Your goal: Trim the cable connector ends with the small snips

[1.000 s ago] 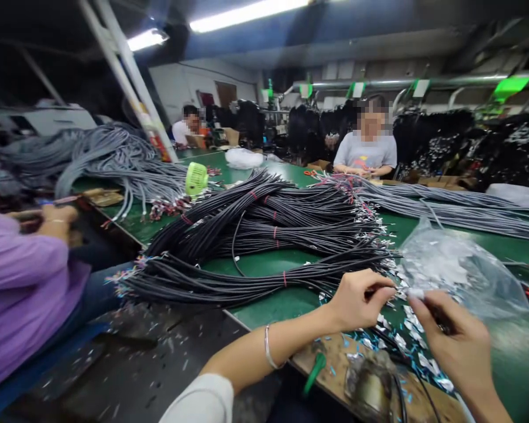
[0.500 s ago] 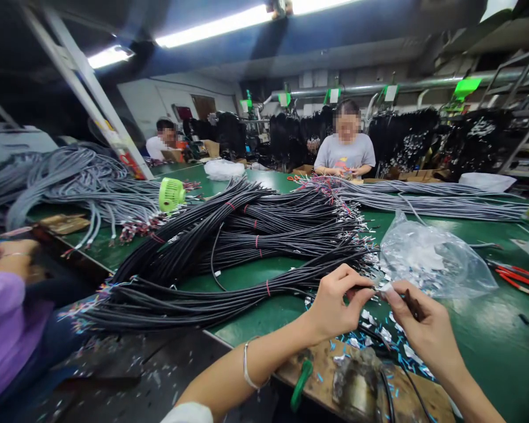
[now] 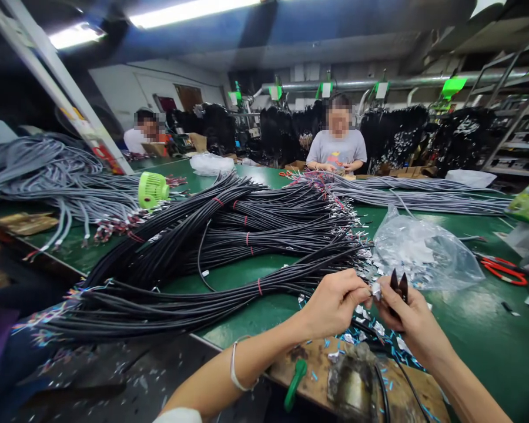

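My left hand point(image 3: 332, 305) is closed in a pinch on the end of a black cable, right beside the metal-tipped ends of the black cable bundles point(image 3: 229, 247). My right hand point(image 3: 412, 320) is closed around small black-tipped cutters point(image 3: 399, 284), whose jaws point up just above the fingers. A small silvery piece point(image 3: 376, 290) sits between the two hands. Several cut scraps, silvery and blue, lie on the green table point(image 3: 489, 329) under both hands.
A clear plastic bag of small silvery parts point(image 3: 423, 252) lies just beyond my hands. Red scissors point(image 3: 502, 270) lie to the right. Grey cable bundles point(image 3: 423, 197) stretch across the far side. A green fan point(image 3: 152, 189) stands left. A person in grey point(image 3: 337, 150) sits opposite.
The view has drifted left and down, so everything sits further right. My hands stay together; the cutter jaws now stick up above my right fingers.
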Motion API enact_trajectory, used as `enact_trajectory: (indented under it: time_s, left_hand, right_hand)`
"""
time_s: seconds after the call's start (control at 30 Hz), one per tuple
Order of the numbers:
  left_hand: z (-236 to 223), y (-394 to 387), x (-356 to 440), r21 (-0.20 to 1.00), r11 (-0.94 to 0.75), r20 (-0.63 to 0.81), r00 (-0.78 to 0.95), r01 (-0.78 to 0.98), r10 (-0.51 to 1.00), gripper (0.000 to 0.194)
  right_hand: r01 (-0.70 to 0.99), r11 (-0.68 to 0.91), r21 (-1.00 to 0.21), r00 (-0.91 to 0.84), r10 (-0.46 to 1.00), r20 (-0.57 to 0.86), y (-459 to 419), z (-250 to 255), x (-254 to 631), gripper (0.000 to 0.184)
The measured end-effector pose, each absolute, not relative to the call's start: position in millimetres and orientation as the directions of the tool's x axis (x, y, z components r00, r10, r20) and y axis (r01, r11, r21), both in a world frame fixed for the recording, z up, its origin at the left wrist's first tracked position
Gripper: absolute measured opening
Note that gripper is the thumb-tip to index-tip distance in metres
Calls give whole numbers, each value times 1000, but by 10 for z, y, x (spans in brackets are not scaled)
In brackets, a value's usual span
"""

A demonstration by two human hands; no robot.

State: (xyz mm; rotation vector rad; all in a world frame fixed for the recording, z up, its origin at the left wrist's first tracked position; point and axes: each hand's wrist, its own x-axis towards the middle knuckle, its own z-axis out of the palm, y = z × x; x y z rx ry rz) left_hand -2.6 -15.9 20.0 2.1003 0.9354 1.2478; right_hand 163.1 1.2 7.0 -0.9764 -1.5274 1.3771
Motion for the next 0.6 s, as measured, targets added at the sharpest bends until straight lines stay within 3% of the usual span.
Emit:
enact_trajectory:
  time_s: [0.23, 0.4, 0.6]
  left_hand:
    - [188, -142, -22, 907, -405, 359, 292, 115, 886, 44]
    - [220, -167, -37, 935, -354, 338, 224, 34, 914, 43]
    - [188, -182, -28, 928, -366, 347, 207, 63, 915, 45]
  right_hand:
    - [65, 243, -968, -252, 942, 220, 54, 23, 1663, 33]
    - [307, 449, -840, -224, 891, 394, 31, -3, 1678, 35]
    - [406, 601, -688, -276, 799, 534, -30, 110, 1686, 25]
